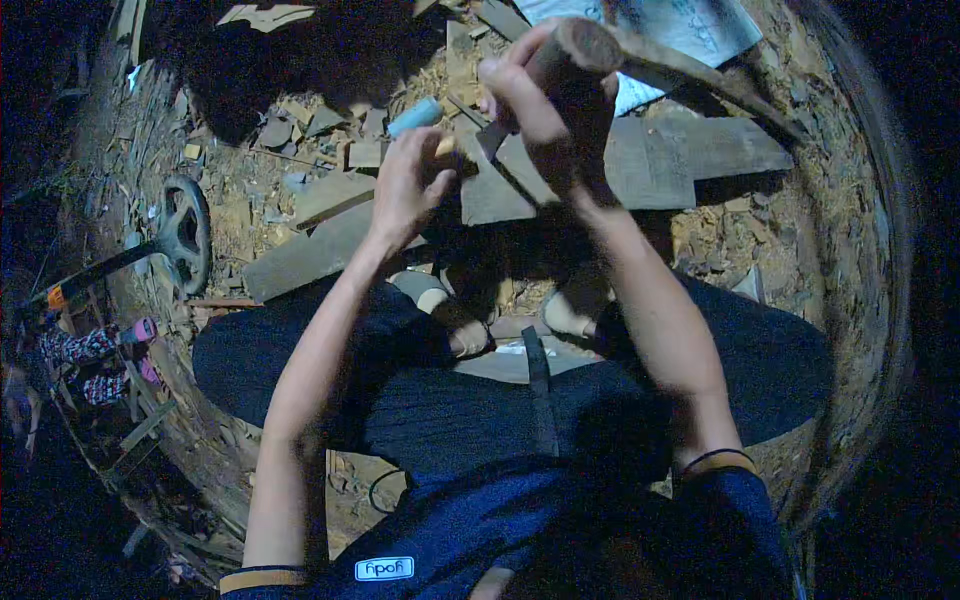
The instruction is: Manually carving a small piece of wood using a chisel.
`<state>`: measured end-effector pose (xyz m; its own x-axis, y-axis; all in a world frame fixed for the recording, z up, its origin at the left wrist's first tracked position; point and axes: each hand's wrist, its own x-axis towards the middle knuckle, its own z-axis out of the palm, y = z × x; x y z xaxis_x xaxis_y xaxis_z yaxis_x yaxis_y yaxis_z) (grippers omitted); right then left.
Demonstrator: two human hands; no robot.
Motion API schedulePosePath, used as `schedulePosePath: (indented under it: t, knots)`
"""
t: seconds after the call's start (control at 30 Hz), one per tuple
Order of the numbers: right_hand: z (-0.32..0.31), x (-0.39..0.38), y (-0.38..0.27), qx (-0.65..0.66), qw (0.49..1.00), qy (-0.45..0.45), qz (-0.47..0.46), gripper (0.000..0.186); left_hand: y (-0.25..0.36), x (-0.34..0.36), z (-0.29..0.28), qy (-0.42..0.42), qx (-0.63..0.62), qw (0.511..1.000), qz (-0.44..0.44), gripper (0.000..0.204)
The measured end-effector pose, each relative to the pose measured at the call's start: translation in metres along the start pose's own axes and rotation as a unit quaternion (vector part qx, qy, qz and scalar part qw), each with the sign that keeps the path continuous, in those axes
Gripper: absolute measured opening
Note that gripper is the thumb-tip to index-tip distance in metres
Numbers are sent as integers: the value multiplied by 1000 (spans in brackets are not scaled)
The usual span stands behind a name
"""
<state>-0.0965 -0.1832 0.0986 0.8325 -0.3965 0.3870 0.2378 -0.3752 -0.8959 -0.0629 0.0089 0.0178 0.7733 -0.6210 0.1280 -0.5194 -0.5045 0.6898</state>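
Observation:
My right hand (540,105) is closed around a thick, round wooden handle (588,46) whose cut end faces up. A dark, blade-like part (491,141) shows just below that hand; the tool's exact kind is unclear. To the left, my left hand (405,185) has curled fingers, with a small pale piece of wood (445,147) at the fingertips. How firmly it is held is hard to make out. Beneath both hands lies a broad wooden plank (500,195), and a light blue cylinder (414,116) rests just beyond my left hand.
Wood chips and offcuts (300,120) cover the dim ground. Another board (640,165) lies at right, near a long stick (720,85) and a pale printed sack (690,30). A dark, wheel-shaped object (183,235) stands at left. My feet (570,312) are close behind the planks.

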Motion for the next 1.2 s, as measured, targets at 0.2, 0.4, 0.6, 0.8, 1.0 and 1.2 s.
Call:
schedulePosePath:
  t: [0.2,0.4,0.6,0.8,1.0,1.2]
  knots:
    - [-2,0,-7,71,997,4,35,16,4,-5,-6,21,5,1000,-10,36]
    - [-1,-4,-4,109,994,7,25,15,12,-4,1,70,126,988,60,35]
    - [1,-9,0,91,996,12,-3,16,14,-11,-11,-104,116,985,73,50]
    - [1,-8,-4,16,1000,8,-25,21,3,-4,0,-27,22,999,15,55]
    - [3,-15,1,123,992,20,-32,13,-6,0,15,-27,13,998,-54,57]
    - [-7,8,-4,42,996,28,-75,12,-3,-6,18,1,42,998,-36,56]
